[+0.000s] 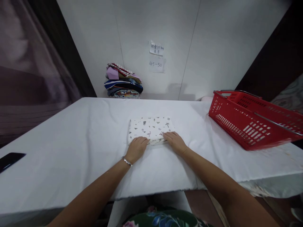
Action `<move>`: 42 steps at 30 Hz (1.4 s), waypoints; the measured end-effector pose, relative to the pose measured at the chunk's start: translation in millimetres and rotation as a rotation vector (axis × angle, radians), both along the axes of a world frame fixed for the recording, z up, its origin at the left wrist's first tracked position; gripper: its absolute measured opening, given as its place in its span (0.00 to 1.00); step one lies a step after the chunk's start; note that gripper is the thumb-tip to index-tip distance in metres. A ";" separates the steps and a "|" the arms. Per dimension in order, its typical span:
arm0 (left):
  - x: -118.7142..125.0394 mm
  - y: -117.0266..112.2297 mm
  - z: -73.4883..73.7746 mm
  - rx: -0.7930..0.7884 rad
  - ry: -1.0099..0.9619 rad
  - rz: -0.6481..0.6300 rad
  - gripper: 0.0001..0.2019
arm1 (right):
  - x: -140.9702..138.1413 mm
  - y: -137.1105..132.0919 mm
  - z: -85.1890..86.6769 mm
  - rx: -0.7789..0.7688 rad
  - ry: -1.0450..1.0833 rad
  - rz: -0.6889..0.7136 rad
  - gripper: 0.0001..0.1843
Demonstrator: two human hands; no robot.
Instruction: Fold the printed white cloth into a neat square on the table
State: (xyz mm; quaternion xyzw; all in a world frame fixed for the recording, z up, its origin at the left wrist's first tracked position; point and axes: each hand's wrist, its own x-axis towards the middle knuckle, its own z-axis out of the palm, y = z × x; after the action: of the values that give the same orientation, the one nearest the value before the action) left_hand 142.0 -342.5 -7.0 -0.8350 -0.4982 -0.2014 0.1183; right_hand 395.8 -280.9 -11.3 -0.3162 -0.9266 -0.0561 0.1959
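Note:
A folded white cloth (151, 127) with small dark prints lies flat in the middle of the white-covered table (71, 135). My left hand (137, 147) rests at its near left edge, fingers curled down onto the fold. My right hand (174, 141) lies at the near right edge, fingers bent over the cloth's border. Both hands press or pinch the near edge; a silver bracelet sits on my left wrist.
A red plastic basket (251, 121) with metal handles stands at the right of the table. A stack of folded clothes (123, 81) sits at the back against the white wall. A dark phone (9, 159) lies at the left edge. Paper notes hang on the wall.

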 end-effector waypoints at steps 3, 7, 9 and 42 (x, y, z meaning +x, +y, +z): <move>0.7 0.5 -0.2 -0.019 -0.002 -0.013 0.11 | 0.5 1.0 -4.2 -0.001 -0.004 0.033 0.20; -4.2 -0.9 1.5 -0.063 -0.065 -0.054 0.11 | 5.1 -3.9 -8.0 -0.044 -0.001 0.033 0.20; -9.5 -2.0 2.3 -0.067 -0.124 -0.058 0.11 | 5.4 -7.1 -5.5 -0.095 0.012 0.010 0.22; -9.2 33.4 -7.1 -0.334 -0.004 0.284 0.28 | -46.3 111.9 -1.3 -0.472 -0.076 -0.525 0.41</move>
State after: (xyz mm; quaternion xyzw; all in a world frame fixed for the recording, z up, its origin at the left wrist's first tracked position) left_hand 132.8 -309.1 -14.1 -0.7641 -0.6374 -0.0992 0.0043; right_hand 349.5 -169.0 -12.6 -0.5780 -0.8076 0.0996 0.0617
